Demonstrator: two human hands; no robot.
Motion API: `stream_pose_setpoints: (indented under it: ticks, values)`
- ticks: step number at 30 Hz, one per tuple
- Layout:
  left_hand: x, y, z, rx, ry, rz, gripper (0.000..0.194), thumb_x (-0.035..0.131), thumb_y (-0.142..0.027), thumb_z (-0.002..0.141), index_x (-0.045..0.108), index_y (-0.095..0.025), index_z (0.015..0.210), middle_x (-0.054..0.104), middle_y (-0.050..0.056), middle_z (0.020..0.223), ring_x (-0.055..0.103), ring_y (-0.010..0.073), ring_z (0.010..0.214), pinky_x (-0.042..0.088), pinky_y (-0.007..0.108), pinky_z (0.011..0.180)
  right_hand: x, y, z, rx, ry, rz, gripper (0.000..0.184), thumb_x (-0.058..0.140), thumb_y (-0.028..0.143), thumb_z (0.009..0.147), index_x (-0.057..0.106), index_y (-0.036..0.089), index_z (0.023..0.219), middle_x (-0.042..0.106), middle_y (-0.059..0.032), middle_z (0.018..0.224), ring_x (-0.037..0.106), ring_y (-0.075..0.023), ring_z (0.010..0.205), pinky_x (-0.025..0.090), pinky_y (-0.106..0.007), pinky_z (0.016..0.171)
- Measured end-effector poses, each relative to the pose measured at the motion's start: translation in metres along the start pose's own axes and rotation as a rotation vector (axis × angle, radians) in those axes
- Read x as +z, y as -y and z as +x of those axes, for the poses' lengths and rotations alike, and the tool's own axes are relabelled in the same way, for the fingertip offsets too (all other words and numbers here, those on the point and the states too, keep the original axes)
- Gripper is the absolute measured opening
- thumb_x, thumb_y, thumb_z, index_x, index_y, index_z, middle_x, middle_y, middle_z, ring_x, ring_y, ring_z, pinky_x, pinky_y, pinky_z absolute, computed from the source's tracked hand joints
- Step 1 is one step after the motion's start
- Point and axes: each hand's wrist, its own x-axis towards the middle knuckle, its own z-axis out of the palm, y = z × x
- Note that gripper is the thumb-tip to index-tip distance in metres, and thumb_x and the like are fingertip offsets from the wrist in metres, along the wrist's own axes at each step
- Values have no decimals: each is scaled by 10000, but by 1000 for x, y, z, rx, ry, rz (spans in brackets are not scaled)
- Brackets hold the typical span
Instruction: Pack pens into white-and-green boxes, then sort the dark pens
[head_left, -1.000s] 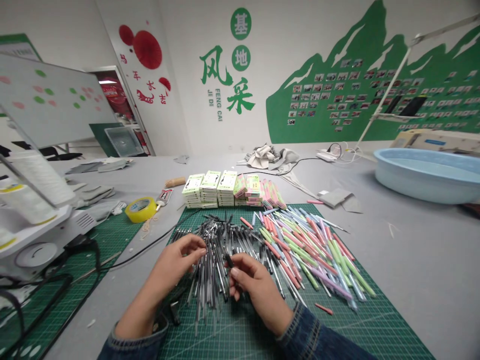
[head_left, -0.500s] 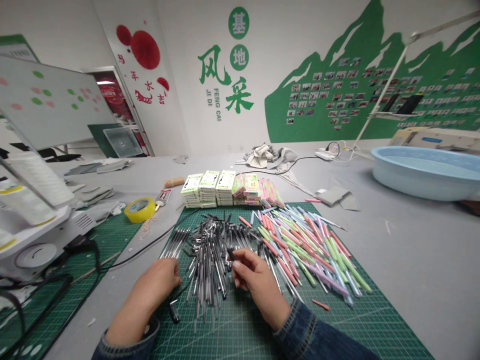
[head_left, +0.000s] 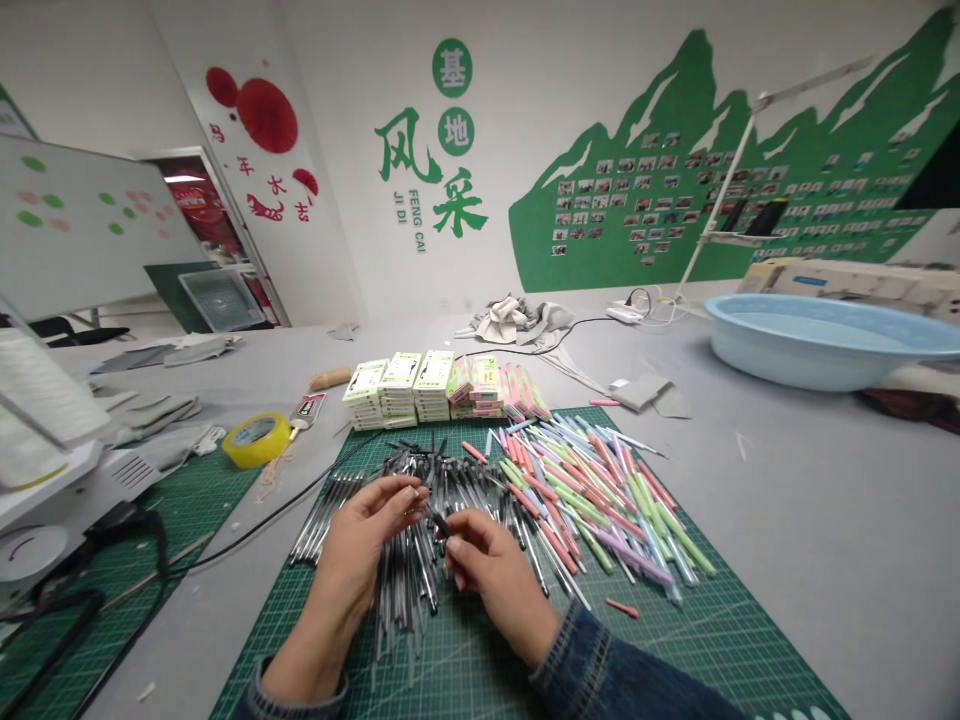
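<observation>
A heap of clear pens with black tips (head_left: 405,520) lies on a green cutting mat (head_left: 660,640). My right hand (head_left: 491,570) is closed, pinching a small black pen part (head_left: 439,522) between thumb and fingers. My left hand (head_left: 367,540) sits just left of it over the heap, fingers curled with the tips pinching toward the same black part. Right of the hands lies a spread of pastel pink, green and blue pens (head_left: 600,500). Behind the heaps stand stacked small green and pink boxes (head_left: 435,385).
A yellow tape roll (head_left: 259,440) and a black cable (head_left: 247,525) lie at the left, near a white machine (head_left: 45,480) on a second mat. A light blue basin (head_left: 817,340) stands at the far right. Crumpled cloth (head_left: 517,320) lies at the back.
My left hand came back up from the mat's left side to meet my right hand over the pen heap. The camera turned slightly right.
</observation>
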Motion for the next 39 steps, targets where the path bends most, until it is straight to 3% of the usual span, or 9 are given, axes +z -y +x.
stream_pose_setpoints:
  ticks: [10,23,30,34,37,39]
  values:
    - [4,5,-3,-100,41,-84,316,802,-298,638,710,-125,887,740,88,845,687,204,838,549,279,749,1,3,0,9,-11,-52,163,554,222,772,577,156,919,537,44,611,436,-83,469,332,-218,475]
    - [-2,12,-2,-87,104,-63,239,789,-279,661,722,-148,849,725,64,872,667,188,820,555,318,789,1,7,0,22,-16,-60,153,567,245,769,596,155,889,515,50,584,417,-81,455,311,-217,456]
    - [3,17,-5,-162,131,-98,219,794,-259,661,733,-145,839,700,54,895,639,167,847,539,259,780,-1,5,0,-29,-122,-70,209,713,186,655,554,184,791,481,85,590,409,-64,444,302,-199,436]
    - [3,17,-6,-152,161,-110,196,774,-248,692,728,-149,856,692,50,904,627,156,845,527,239,771,0,5,-2,39,-30,10,167,657,299,747,559,163,743,525,58,540,423,-67,419,267,-194,415]
    - [2,16,-7,-146,225,-123,173,743,-256,730,721,-161,874,684,38,886,615,134,770,520,224,706,3,8,-3,93,70,101,269,566,396,827,594,133,778,576,12,577,412,-57,416,217,-186,399]
    - [2,15,-9,-137,249,-116,158,728,-250,747,719,-165,880,681,34,885,609,131,782,509,215,719,5,11,-4,104,64,157,267,604,405,806,588,138,803,562,29,575,388,-45,397,209,-180,391]
